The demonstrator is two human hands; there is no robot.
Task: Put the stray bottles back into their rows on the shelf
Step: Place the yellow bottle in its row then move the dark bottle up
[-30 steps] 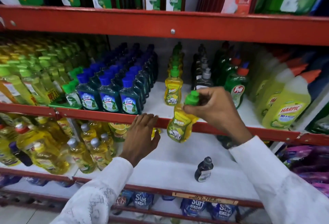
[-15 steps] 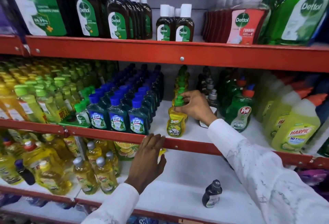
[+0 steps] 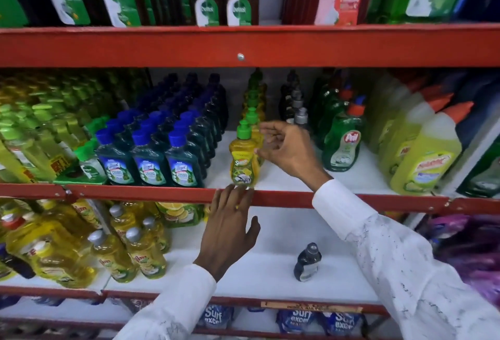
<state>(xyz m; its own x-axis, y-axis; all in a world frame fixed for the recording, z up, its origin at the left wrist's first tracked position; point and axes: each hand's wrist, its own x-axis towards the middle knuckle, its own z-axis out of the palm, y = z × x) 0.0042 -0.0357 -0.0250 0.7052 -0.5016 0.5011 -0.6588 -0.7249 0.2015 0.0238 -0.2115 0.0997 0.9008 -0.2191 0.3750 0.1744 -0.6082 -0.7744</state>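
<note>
A small yellow bottle with a green cap (image 3: pixel 244 159) stands upright at the front of its single-file row on the middle shelf (image 3: pixel 284 199). My right hand (image 3: pixel 286 149) hovers just right of it, fingers spread, thumb touching or almost touching its side. My left hand (image 3: pixel 230 224) rests flat with fingertips on the red shelf rail below the bottle, holding nothing. A small dark bottle with a grey cap (image 3: pixel 308 261) stands alone on the lower white shelf (image 3: pixel 270 272). Its matching row of dark grey-capped bottles (image 3: pixel 296 107) is on the middle shelf, behind my right hand.
Blue-capped dark green bottles (image 3: pixel 151 155) fill rows left of the yellow row. A green Pril bottle (image 3: pixel 343 145) and big yellow Harpic bottles (image 3: pixel 424 161) stand to the right. Yellow grey-capped bottles (image 3: pixel 127 247) crowd the lower shelf's left. Dettol bottles (image 3: pixel 224 4) line the top shelf.
My right hand carried the yellow bottle up onto the middle shelf, set it at the front of its row, and has opened off its cap. My left hand slid up to the rail.
</note>
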